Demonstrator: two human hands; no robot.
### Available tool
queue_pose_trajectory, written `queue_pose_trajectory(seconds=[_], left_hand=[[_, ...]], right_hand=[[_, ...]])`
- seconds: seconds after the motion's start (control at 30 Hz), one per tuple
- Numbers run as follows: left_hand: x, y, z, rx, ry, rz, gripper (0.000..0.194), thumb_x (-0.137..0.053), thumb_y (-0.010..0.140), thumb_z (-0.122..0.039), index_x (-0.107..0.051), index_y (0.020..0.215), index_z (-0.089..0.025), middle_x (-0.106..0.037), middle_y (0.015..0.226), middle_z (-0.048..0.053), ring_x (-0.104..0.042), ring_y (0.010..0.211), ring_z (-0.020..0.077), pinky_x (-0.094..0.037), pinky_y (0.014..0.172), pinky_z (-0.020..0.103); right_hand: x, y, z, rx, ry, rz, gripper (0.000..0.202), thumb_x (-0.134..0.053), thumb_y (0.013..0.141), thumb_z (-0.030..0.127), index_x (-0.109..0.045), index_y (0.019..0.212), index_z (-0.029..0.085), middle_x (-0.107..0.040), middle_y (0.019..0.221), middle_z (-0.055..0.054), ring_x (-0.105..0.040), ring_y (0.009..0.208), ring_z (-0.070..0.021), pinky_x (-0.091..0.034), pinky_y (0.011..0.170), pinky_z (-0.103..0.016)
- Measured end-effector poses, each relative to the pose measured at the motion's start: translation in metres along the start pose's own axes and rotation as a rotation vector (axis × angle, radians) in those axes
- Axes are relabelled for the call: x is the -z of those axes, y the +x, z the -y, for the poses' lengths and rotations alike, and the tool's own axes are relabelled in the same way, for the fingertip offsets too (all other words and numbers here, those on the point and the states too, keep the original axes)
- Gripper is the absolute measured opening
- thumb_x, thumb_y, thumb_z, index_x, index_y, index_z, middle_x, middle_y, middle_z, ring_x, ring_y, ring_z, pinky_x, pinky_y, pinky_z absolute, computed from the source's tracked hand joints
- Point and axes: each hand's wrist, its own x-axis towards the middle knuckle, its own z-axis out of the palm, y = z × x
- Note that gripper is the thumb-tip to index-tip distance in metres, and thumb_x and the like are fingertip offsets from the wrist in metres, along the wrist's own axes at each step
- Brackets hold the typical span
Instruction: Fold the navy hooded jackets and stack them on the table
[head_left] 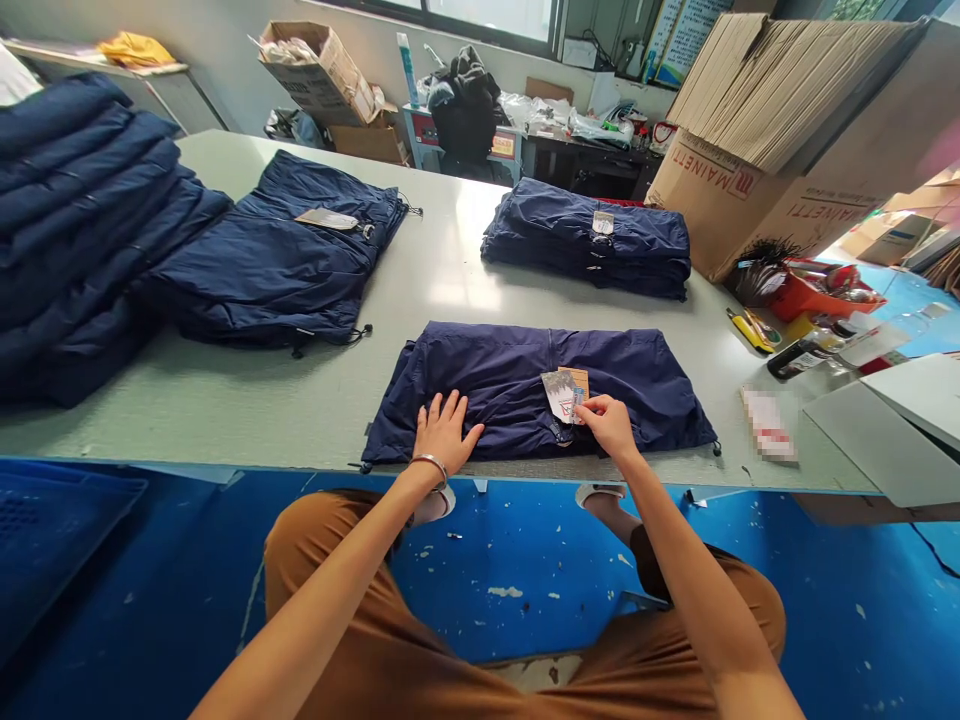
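A folded navy jacket [487,365] lies lengthwise along the near edge of the table, its zipper running down the middle. My left hand [444,432] rests flat on its left part with the fingers spread. Paper hang tags [559,394] lie near the jacket's centre, one grey and white, one brown behind it. My right hand [609,425] pinches the right side of the tags between thumb and fingers. A cord with a dark toggle pokes out at each lower corner of the jacket.
Folded navy garments [585,235] are piled at the back. Left are another tagged navy garment [300,250] and a tall navy stack [67,250]. On the right stand a large carton [705,190], a dark bottle [806,352], a yellow cutter [750,330] and an orange basket [799,295].
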Motion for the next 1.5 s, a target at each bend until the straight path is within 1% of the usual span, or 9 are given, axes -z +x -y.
queue_pose_trajectory(seconds=[0.23,0.37,0.5,0.6,0.73,0.87,1.0,1.17,1.5], left_hand=[[0.015,0.001,-0.076,-0.274,-0.317,-0.238,0.046,-0.046,0.092,-0.03,-0.059,0.135,-0.02,-0.055,0.143,0.009,-0.042,0.133,0.0295,-0.034,0.114,0.05],[-0.004,0.011,-0.112,-0.151,-0.348,-0.19,0.032,-0.055,0.089,-0.038,-0.077,0.103,-0.02,-0.059,0.13,0.014,-0.044,0.122,0.0349,-0.04,0.104,0.056],[-0.011,0.025,-0.128,-0.097,-0.338,-0.124,0.032,-0.058,0.088,-0.042,-0.08,0.09,-0.019,-0.06,0.123,0.015,-0.044,0.12,0.0368,-0.04,0.1,0.058],[-0.006,0.031,-0.132,-0.089,-0.394,-0.128,0.024,-0.061,0.087,-0.035,-0.08,0.094,-0.022,-0.063,0.12,0.012,-0.047,0.118,0.0335,-0.041,0.1,0.054],[0.0,0.027,-0.126,-0.176,-0.511,-0.222,0.021,-0.06,0.088,-0.03,-0.079,0.096,-0.024,-0.067,0.113,0.009,-0.053,0.113,0.0278,-0.043,0.102,0.049],[-0.007,0.013,-0.114,-0.332,-0.52,-0.201,0.029,-0.052,0.09,-0.022,-0.074,0.109,-0.022,-0.069,0.119,0.008,-0.054,0.12,0.0248,-0.043,0.107,0.045],[-0.022,-0.003,-0.109,-0.504,-0.314,-0.019,0.044,-0.038,0.097,-0.022,-0.058,0.137,-0.023,-0.055,0.146,0.005,-0.035,0.146,0.0246,-0.029,0.119,0.051],[-0.028,-0.009,-0.109,-0.504,-0.119,0.121,0.05,-0.027,0.104,-0.032,-0.042,0.151,-0.028,-0.039,0.158,0.0,-0.022,0.152,0.0249,-0.016,0.124,0.054],[-0.029,-0.009,-0.104,-0.552,0.027,0.108,0.053,-0.03,0.103,-0.043,-0.037,0.154,-0.028,-0.036,0.159,0.0,-0.019,0.153,0.0261,-0.013,0.124,0.054]], right_hand=[[-0.001,0.0,0.006,0.029,-0.283,-0.116,0.018,-0.07,0.073,0.038,-0.076,0.08,0.022,-0.07,0.099,-0.009,-0.061,0.098,-0.0259,-0.046,0.085,-0.035],[-0.004,-0.002,0.011,-0.071,-0.269,-0.055,0.021,-0.069,0.074,0.034,-0.073,0.089,0.021,-0.071,0.098,-0.008,-0.065,0.093,-0.0239,-0.047,0.083,-0.034],[-0.009,-0.002,0.012,-0.173,-0.048,-0.031,0.063,-0.075,0.065,0.028,-0.058,0.125,0.021,-0.074,0.093,-0.003,-0.069,0.086,-0.0221,-0.049,0.077,-0.032],[-0.011,-0.005,0.013,-0.143,0.222,-0.05,0.071,-0.074,0.062,0.029,-0.054,0.129,0.018,-0.074,0.092,-0.004,-0.069,0.082,-0.0218,-0.052,0.073,-0.032],[-0.002,-0.014,0.017,-0.096,0.576,0.085,0.042,-0.074,0.057,0.034,-0.067,0.095,0.017,-0.076,0.089,-0.007,-0.069,0.077,-0.0226,-0.055,0.067,-0.032],[0.009,-0.026,0.023,-0.128,0.739,0.047,0.032,-0.078,0.053,0.035,-0.069,0.078,0.017,-0.077,0.083,-0.007,-0.07,0.073,-0.0237,-0.055,0.065,-0.033],[0.015,-0.033,0.028,-0.144,0.766,0.017,0.038,-0.083,0.048,0.04,-0.069,0.075,0.017,-0.077,0.08,-0.006,-0.07,0.071,-0.0242,-0.056,0.061,-0.033],[0.025,-0.037,0.032,-0.118,0.733,-0.042,0.041,-0.085,0.048,0.042,-0.07,0.077,0.017,-0.077,0.081,-0.007,-0.071,0.074,-0.025,-0.056,0.061,-0.032],[0.028,-0.01,0.039,-0.111,0.81,0.167,0.046,-0.087,0.044,0.029,-0.071,0.086,0.018,-0.077,0.079,-0.003,-0.071,0.07,-0.0247,-0.058,0.062,-0.034]])
